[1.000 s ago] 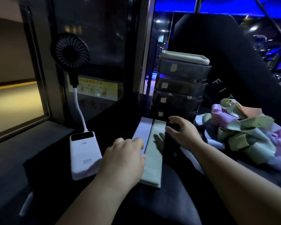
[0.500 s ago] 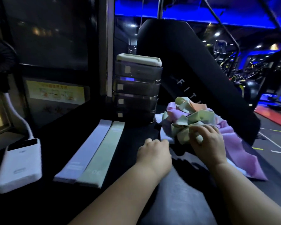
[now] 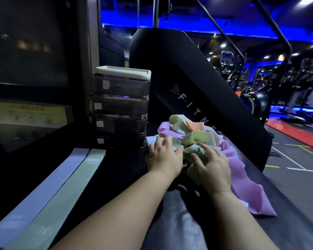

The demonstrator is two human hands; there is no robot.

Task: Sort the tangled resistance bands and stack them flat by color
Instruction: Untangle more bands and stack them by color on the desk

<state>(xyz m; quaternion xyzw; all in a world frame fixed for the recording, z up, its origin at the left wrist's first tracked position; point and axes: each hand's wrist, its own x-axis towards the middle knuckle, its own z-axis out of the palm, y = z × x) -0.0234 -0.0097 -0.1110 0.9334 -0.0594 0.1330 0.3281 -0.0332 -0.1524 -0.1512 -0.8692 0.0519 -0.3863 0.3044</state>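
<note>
Both hands have closed in on the pile in the last half second: the left hand, which hung short of it, now lies on its near-left edge beside the right hand. Everything sits on the dark surface. At 12 o'clock a drawer stack stands out of the way. Just right of it, at 1 o'clock, the tangle of pink, green and orange bands sits in one heap, probably so that loops can be drawn out singly. At 8 o'clock the lilac band and the green band lie flat and touching, each likely starting a colour's stack. The right grip curls into a pale green loop, probably to free it. The left grip I cannot tell: its fingers rest on the heap, perhaps steadying it.
</note>
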